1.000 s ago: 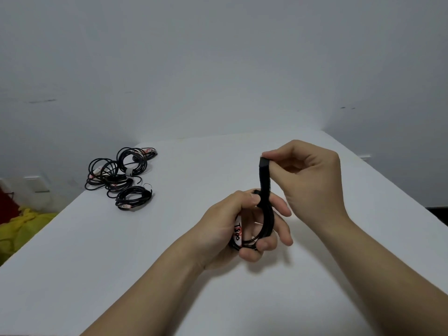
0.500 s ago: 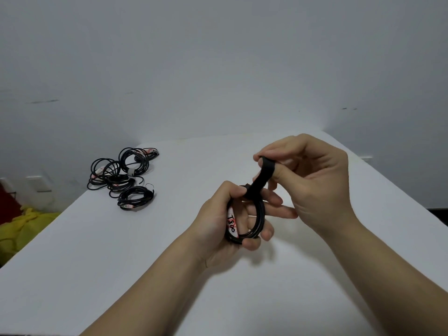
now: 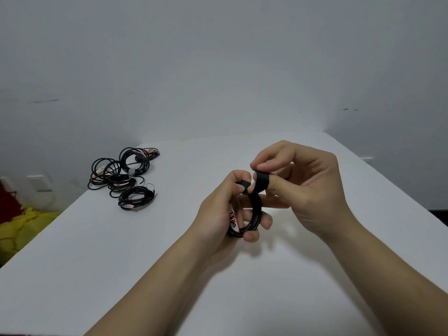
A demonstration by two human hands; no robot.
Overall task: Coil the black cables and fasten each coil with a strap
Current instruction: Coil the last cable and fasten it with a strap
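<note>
My left hand (image 3: 221,214) grips a small coil of black cable (image 3: 252,225) with a white label marked in red, held above the white table (image 3: 121,263). A black strap (image 3: 260,184) runs up from the coil. My right hand (image 3: 308,187) pinches the strap's free end between thumb and fingers and bends it over toward my left thumb. Part of the coil is hidden inside my left palm.
Several coiled black cables (image 3: 123,175) with white labels lie in a pile at the table's far left. A yellow cloth (image 3: 21,226) and a red object lie on the floor left of the table. A grey wall stands behind.
My right hand has lowered the strap from standing upright and folded it over toward my left hand. The coil has turned slightly in my left hand.
</note>
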